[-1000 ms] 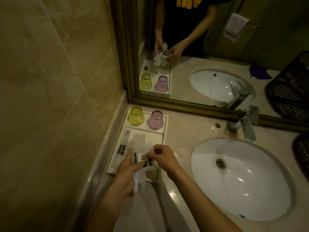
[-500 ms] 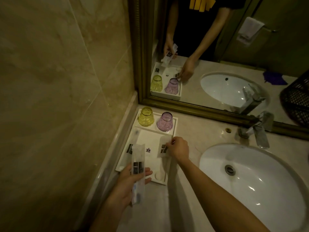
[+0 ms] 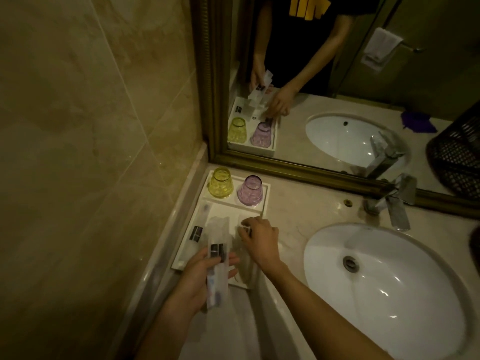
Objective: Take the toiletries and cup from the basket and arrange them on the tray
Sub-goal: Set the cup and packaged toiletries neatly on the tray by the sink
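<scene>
Laying packets flat on the tray (image 3: 265, 196)

Right hand (image 3: 259, 241) pinches a small packet (image 3: 244, 221); left hand (image 3: 200, 279) holds a long packet (image 3: 217, 271). Better set each parallel, not overlapping.

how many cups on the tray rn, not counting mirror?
2: yellow cup at the tray's far left, purple cup beside it on the right, both upside down. None seem hidden.

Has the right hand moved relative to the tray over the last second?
Yes. The right hand went from over the tray's near end toward the purple cup, onto a packet at its right side.
</scene>
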